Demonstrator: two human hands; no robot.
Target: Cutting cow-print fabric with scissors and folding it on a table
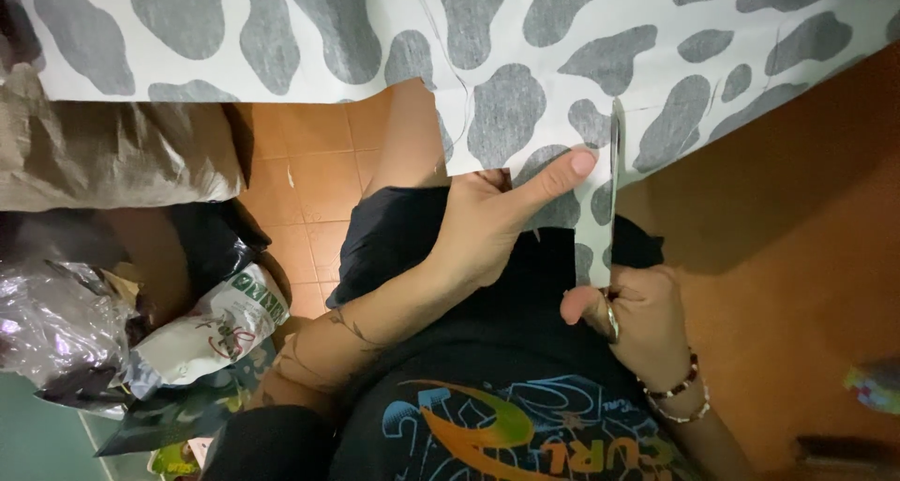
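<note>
A white fabric with grey cow-like blotches (506, 50) spreads across the top of the view and hangs down over my lap. My left hand (497, 223) grips its lower edge, thumb stretched out on top of the cloth. My right hand (642, 317), with a ring and beaded bracelets, holds a pair of scissors (614, 176) by the handles. The blades point straight up and are in the fabric just right of my left thumb. A cut strip of fabric hangs down between my hands.
An orange tiled floor (309, 181) shows below the cloth. Crumpled plastic bags and packets (197, 326) lie piled at the left, with a beige sack (112, 153) above them. An orange surface (797, 218) fills the right side.
</note>
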